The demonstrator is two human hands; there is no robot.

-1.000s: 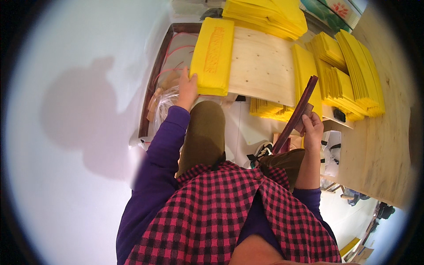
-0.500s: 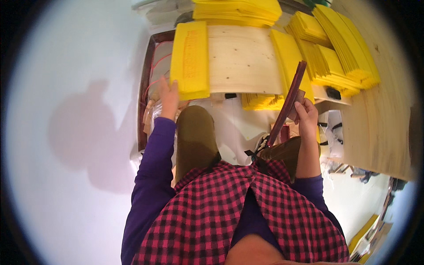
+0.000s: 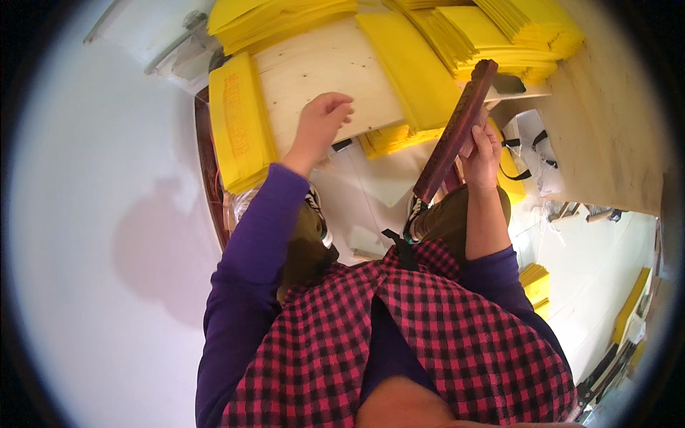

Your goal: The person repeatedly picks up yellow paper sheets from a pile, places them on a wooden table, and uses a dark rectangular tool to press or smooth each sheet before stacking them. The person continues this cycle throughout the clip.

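Note:
My right hand [image 3: 483,153] grips a block on the side of a long, dark red wooden stamp [image 3: 457,135], which is held tilted with its top end away from me. One long face of it looks carved. My left hand [image 3: 325,125] hovers over the bare wooden board [image 3: 321,64], fingers loosely bent and a little apart, with nothing seen in them. To the left of that hand lies a stack of yellow paper [image 3: 242,121] bearing a red print. Another yellow stack [image 3: 399,71], with no print showing, lies along the board's right side.
More yellow paper [image 3: 285,21] is piled at the back, with further piles [image 3: 499,43] at the back right. A large wooden panel [image 3: 606,135] rises at the right. Beneath the board's front edge are more yellow sheets [image 3: 399,139]. A white wall [image 3: 93,214] stands at the left.
My left hand has left the printed stack's edge and moved right, over the board. The stamp stays in my right hand, its carved face turned more into view. The whole view has shifted and turned.

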